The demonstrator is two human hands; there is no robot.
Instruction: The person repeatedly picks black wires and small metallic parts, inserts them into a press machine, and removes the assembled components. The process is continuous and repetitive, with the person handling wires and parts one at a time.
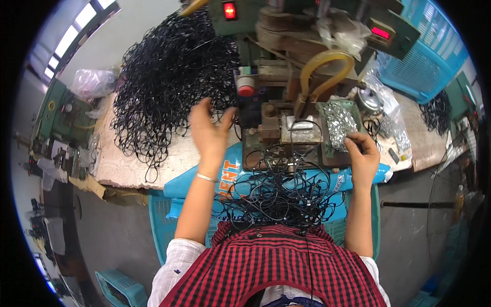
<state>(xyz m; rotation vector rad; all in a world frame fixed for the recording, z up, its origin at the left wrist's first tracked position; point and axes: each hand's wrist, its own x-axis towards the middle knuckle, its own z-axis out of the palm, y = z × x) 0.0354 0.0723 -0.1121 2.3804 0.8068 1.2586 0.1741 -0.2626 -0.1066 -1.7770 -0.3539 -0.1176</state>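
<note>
My left hand [210,128] is raised with its fingers spread, slightly blurred, at the right side of a large heap of black cord loops [169,77]. Nothing shows in its grasp. At the near right corner of a green tray [353,113] my right hand [365,156] has its thumb and fingertips drawn together. Whatever they pinch, if anything, is too small to make out. Small silvery metal pieces [337,125] fill the tray. Between my forearms, more black cords [276,199] lie tangled over blue plastic sheeting [197,179] and my lap.
A bench press [271,120] with a red button [246,91] and a yellow hose [327,53] stands straight ahead. A round metal container [369,100] sits beyond the tray. Blue crates [422,56] rise at the far right; another crate [121,289] is on the floor.
</note>
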